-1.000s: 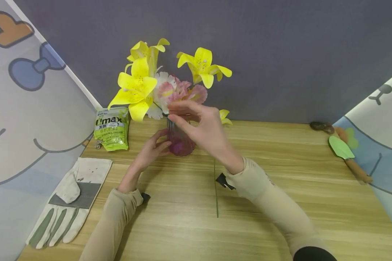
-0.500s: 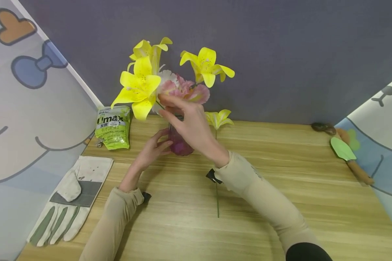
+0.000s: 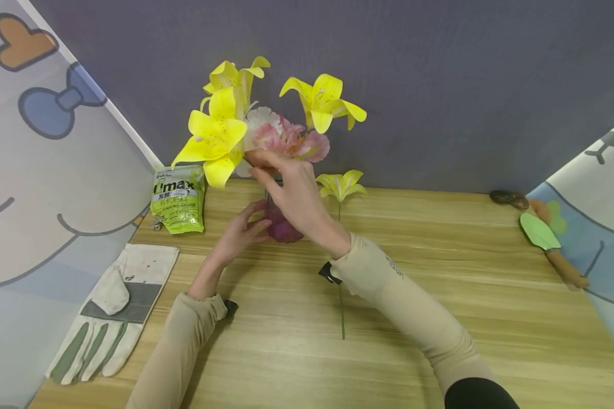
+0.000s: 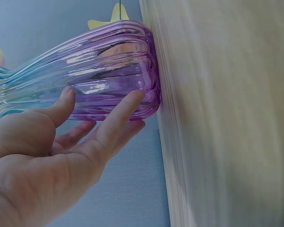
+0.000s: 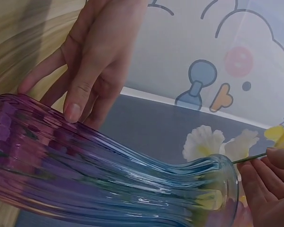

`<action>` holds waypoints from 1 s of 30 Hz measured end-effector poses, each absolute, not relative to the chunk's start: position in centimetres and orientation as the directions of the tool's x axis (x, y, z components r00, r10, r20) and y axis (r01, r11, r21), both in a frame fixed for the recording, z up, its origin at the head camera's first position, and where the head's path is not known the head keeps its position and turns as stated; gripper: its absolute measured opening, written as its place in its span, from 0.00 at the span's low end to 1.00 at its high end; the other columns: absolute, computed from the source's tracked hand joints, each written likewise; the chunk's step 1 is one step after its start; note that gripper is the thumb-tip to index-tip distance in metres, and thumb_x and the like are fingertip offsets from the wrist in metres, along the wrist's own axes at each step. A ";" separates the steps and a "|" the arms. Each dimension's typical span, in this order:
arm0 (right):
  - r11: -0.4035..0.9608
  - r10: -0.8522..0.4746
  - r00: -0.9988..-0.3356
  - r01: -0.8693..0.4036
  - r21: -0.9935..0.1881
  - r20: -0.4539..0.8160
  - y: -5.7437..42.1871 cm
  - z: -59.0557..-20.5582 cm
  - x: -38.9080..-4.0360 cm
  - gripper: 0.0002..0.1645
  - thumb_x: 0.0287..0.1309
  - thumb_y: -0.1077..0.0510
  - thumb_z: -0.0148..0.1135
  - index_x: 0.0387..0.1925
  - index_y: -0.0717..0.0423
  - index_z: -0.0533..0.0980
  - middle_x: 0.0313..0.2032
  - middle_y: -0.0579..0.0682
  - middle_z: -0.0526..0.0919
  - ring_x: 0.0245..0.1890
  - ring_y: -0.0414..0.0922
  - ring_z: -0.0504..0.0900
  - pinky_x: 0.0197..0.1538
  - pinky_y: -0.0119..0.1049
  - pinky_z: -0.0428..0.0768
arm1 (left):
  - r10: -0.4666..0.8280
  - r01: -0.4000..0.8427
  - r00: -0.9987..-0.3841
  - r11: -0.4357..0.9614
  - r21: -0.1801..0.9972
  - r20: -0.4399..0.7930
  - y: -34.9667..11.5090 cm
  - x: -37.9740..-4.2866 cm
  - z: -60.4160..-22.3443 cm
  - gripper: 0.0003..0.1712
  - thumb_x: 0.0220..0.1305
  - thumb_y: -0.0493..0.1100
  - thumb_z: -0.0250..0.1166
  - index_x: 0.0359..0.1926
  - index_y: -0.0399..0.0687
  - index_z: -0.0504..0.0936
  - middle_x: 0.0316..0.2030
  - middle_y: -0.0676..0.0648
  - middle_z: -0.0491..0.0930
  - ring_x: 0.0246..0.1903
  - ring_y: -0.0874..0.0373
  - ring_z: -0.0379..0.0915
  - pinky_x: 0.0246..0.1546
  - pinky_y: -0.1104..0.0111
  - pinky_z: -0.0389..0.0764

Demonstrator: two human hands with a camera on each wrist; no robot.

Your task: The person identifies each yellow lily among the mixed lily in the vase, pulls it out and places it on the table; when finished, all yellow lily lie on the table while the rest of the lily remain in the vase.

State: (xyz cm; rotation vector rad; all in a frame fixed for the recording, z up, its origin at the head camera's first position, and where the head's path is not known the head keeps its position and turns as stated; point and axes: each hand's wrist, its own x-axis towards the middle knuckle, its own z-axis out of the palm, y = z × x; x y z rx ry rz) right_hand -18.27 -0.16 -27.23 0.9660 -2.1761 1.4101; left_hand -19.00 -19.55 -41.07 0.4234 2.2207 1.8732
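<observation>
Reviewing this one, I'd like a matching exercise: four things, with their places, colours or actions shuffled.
Column one:
1. Left hand
2. Right hand
3. Glove
4. Umax bag

Column two:
A. Bright green with dark lettering
B. Pinching the stem of a yellow flower
C. White, grey and green
D. At the vase's purple lower part

Pairs: 1-D, 2-B, 3-C, 4-A

Glossy glass-like vase (image 4: 99, 71), matt cloth glove (image 3: 133, 301), wood-grained tabletop (image 3: 491, 318)

Left sleeve (image 3: 170, 349) and right sleeve (image 3: 414, 304) are both beige and kinda wrinkly, with a black tab (image 3: 231, 308) by each cuff (image 3: 206, 304). Right one's also got a dark print (image 3: 394, 266) plus a black band (image 3: 478, 393) further up.
</observation>
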 end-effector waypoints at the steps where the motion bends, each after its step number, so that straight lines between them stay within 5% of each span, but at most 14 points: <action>1: 0.261 -0.343 -0.695 -0.717 -0.647 0.632 -0.2 -27.2 -18.3 0.15 0.74 0.65 0.67 0.57 0.65 0.85 0.51 0.56 0.91 0.47 0.45 0.90 0.49 0.27 0.87 | 0.345 0.084 -0.938 0.153 0.985 0.027 -19.5 -19.0 -41.0 0.31 0.84 0.31 0.53 0.80 0.30 0.57 0.78 0.28 0.57 0.68 0.27 0.69 0.61 0.50 0.87; 20: 0.357 -0.339 -0.588 -0.803 -0.478 0.734 -0.3 -28.2 -18.9 0.09 0.71 0.64 0.69 0.49 0.62 0.88 0.47 0.53 0.92 0.49 0.47 0.90 0.55 0.30 0.86 | 0.342 0.071 -0.940 0.157 0.985 0.013 -19.5 -18.9 -41.0 0.31 0.84 0.32 0.53 0.81 0.32 0.56 0.78 0.28 0.57 0.70 0.28 0.67 0.62 0.49 0.86; 30: 0.395 -0.280 -0.526 -0.826 -0.403 0.803 0.5 -28.4 -18.6 0.06 0.69 0.63 0.71 0.43 0.63 0.89 0.41 0.53 0.93 0.43 0.49 0.91 0.48 0.34 0.89 | 0.336 0.063 -0.942 0.156 0.986 0.007 -19.4 -18.8 -41.0 0.32 0.84 0.31 0.53 0.81 0.30 0.55 0.78 0.27 0.57 0.70 0.28 0.67 0.62 0.50 0.87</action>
